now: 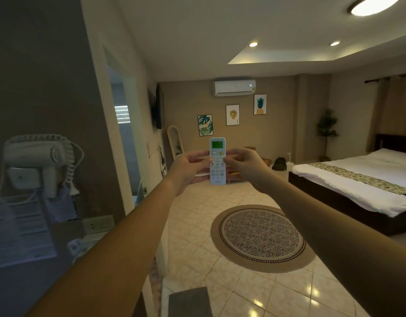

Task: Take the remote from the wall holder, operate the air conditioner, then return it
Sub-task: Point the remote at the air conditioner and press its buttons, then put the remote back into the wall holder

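Remote stands upright at arm's length, screen lit green, pinched by fingers of the left hand and right hand from either side, below the air conditioner on the far wall.

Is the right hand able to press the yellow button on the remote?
Probably yes. The right hand is already at the remote, which the left hand holds upright, and the yellow button looks uncovered beside its fingertips.
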